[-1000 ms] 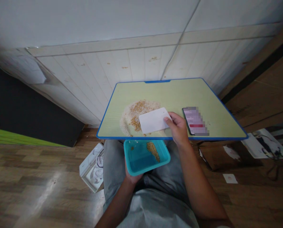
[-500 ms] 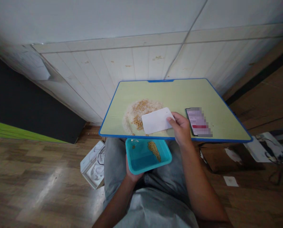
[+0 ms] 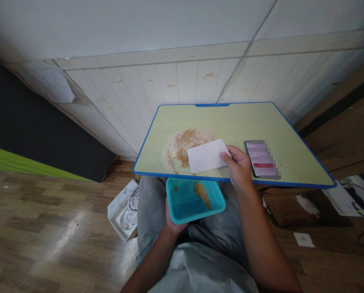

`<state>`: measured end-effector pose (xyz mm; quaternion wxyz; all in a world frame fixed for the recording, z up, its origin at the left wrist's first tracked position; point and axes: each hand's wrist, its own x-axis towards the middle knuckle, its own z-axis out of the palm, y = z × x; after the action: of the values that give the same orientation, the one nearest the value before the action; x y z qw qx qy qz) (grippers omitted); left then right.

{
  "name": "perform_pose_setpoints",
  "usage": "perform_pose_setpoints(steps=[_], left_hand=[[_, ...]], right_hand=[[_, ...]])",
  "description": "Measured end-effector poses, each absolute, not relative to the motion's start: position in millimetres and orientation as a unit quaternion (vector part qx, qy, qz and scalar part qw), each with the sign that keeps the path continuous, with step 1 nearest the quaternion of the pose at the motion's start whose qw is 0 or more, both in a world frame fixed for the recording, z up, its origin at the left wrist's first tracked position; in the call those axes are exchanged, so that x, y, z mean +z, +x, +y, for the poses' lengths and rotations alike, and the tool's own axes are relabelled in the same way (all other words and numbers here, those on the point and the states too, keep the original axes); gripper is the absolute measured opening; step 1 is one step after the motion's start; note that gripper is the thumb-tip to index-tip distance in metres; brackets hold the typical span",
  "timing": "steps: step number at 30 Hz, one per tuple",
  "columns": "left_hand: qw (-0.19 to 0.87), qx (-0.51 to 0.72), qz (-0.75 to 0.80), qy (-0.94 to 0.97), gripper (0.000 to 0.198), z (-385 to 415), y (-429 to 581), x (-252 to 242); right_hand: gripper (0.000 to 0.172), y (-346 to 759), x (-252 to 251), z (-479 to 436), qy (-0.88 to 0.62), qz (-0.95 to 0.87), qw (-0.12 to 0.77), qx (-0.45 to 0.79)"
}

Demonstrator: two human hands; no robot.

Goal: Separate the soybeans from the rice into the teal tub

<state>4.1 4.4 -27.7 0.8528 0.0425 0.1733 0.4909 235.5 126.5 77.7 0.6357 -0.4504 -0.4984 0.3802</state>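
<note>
Right fingers (image 3: pixel 226 157) pinch a card (image 3: pixel 205 158), apparently raking beans (image 3: pixel 183 158); the lower-centre tray (image 3: pixel 185 205) next needs holding level; fingers of the left hand (image 3: pixel 173 224), I can't tell.

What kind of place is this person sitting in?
Probably an indoor room, maybe in a home: there's a wood-look floor, a pale panelled wall and a small blue-edged table with pale grains spread on it.

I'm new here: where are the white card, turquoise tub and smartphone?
White card (image 3: pixel 207 156): head view, middle of its face.
Turquoise tub (image 3: pixel 187 203): head view, bare inside floor.
Smartphone (image 3: pixel 262 159): head view, its screen.
</note>
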Motion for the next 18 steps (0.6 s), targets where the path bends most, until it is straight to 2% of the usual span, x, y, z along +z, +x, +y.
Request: perform_pose_setpoints(steps=[18], left_hand=[[0.851, 0.482, 0.202, 0.040, 0.070, 3.8, 3.3, -20.2]], right_hand=[[0.028, 234.0, 79.5, 126.2, -0.448, -0.500, 0.636, 0.380]])
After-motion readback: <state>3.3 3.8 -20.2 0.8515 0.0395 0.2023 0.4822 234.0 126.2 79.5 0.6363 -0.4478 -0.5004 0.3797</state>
